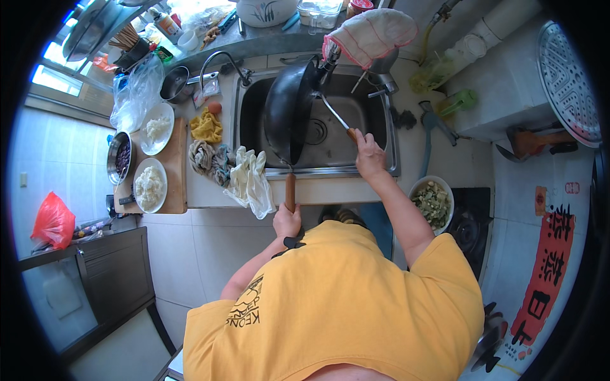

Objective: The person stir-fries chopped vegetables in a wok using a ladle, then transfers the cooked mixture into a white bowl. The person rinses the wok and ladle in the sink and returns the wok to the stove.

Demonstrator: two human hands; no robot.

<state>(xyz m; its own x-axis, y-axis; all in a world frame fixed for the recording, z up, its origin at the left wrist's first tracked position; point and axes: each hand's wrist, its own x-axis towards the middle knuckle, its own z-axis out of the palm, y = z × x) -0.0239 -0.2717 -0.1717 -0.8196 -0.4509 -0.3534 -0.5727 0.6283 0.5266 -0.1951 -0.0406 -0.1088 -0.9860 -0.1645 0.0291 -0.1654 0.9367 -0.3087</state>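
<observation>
A black wok (286,105) is tipped on its side over the stainless steel sink (352,151). My left hand (287,220) grips the wok's wooden handle (290,190) at the sink's front edge. In my right hand (371,155) is the wooden grip of a long metal-shafted utensil (336,111). Its far end reaches the wok's open side below the faucet (330,62); the shape of that end cannot be told. A white cloth with pink edging (371,35) hangs over the faucet area. Pale rubber gloves (250,178) lie left of the wok handle, draped over the counter edge.
Bundled rags (209,157), a yellow cloth (206,126) and an egg (215,107) lie left of the sink. Two rice plates (161,190) rest on a cutting board (177,176) near a bowl of dark beans (121,157). At right, a bowl of chopped vegetables (432,202) adjoins the stove (469,228).
</observation>
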